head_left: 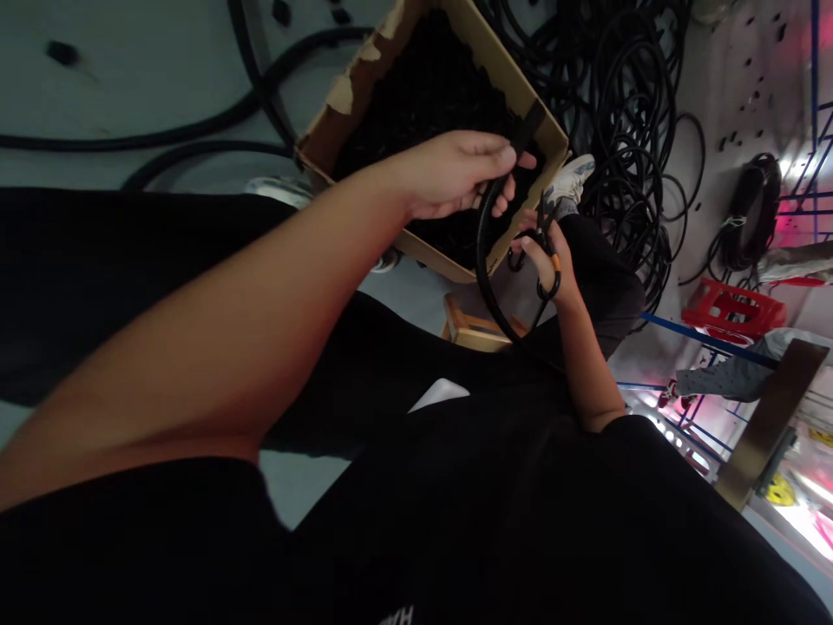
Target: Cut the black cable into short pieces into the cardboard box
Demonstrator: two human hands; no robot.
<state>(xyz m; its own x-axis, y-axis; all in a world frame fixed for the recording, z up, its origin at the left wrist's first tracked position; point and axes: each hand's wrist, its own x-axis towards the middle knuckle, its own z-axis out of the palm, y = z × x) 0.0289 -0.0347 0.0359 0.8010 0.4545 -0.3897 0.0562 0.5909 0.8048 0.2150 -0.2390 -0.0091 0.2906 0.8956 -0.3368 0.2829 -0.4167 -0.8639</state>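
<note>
Over the cardboard box (553,130), my left hand (465,174) pinches a thick black hose (482,252) near its end. From there the hose bends down in a curve toward my lap. My right hand (556,260) is just right of it, with its fingers and thumb around a pair of scissors (554,269) with black and orange handles. The scissor blades point up and stand a little apart, clear of the hose. Many short black pieces (423,95) fill the box. Where the lower end of the hose goes is hard to make out against my dark clothes.
Loose coils of black hose (612,113) lie right of the box, with a tied coil (751,208) farther off. Thick hoses (195,121) cross the floor at left. A red stool (732,308) and another person's legs (729,382) are at right. A wooden stool (478,330) shows below the box.
</note>
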